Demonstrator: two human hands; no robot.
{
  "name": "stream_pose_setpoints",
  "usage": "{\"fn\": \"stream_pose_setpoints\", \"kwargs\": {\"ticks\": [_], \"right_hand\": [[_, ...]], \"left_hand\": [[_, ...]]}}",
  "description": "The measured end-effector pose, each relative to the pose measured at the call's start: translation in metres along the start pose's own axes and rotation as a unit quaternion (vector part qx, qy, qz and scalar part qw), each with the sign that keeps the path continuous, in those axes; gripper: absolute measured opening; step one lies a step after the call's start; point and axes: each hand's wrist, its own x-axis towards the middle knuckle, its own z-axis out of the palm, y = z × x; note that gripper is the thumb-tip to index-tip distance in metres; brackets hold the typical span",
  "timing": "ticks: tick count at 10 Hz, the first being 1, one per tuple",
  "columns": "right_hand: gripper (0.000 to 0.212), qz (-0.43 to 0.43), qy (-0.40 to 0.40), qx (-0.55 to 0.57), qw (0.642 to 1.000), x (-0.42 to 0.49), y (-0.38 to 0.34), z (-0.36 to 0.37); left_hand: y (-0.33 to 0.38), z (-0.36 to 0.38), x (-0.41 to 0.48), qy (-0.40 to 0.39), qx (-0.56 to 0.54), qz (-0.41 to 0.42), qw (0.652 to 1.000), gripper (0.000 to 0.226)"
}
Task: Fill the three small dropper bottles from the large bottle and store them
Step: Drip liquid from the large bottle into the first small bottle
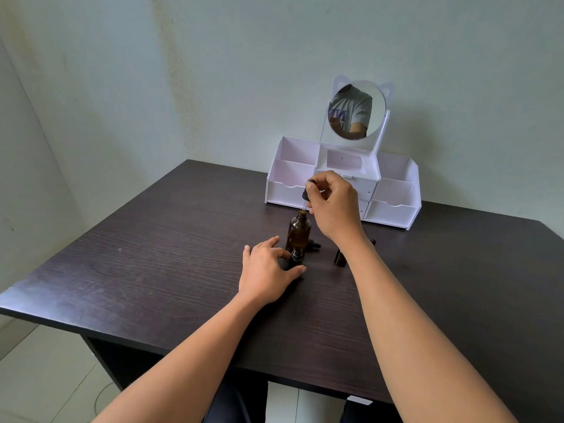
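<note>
The large amber bottle (299, 230) stands uncapped in the middle of the dark table (152, 264). My right hand (334, 203) pinches a black-bulbed dropper (306, 195) just above it, the glass tip at the bottle's mouth. My left hand (268, 270) holds a small open amber dropper bottle (296, 257) upright in front of the large one. A second small bottle (340, 257) stands to the right, partly behind my right forearm. A black dropper cap (314, 245) lies behind the large bottle.
A white desktop organiser (393, 209) with open compartments, small drawers and a round cat-eared mirror (357, 109) stands at the back of the table against the wall. Another small dark item (373, 241) peeks out right of my right wrist.
</note>
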Motion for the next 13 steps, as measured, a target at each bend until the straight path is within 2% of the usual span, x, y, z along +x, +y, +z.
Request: {"fn": "stream_pose_setpoints", "kwargs": {"ticks": [6,7,9,11,13], "right_hand": [[0.003,-0.003,0.008,0.014,1.0,0.001,0.006,0.004],[0.018,0.011,0.003,0.013,1.0,0.001,0.007,0.003],[0.007,0.007,-0.009,-0.021,1.0,0.002,0.009,0.002],[0.007,-0.019,-0.017,-0.082,0.996,0.004,0.018,0.005],[0.006,-0.016,-0.022,-0.079,0.997,0.003,0.017,0.005]], "left_hand": [[0.001,-0.002,-0.001,-0.002,-0.003,0.0,1.0,0.047],[0.001,-0.002,-0.001,-0.001,-0.002,0.001,1.0,0.047],[0.001,-0.002,-0.001,0.0,0.0,0.0,1.0,0.047],[-0.001,0.0,0.0,0.002,-0.002,0.003,1.0,0.046],[-0.001,0.001,0.0,0.006,-0.007,0.005,1.0,0.046]]}}
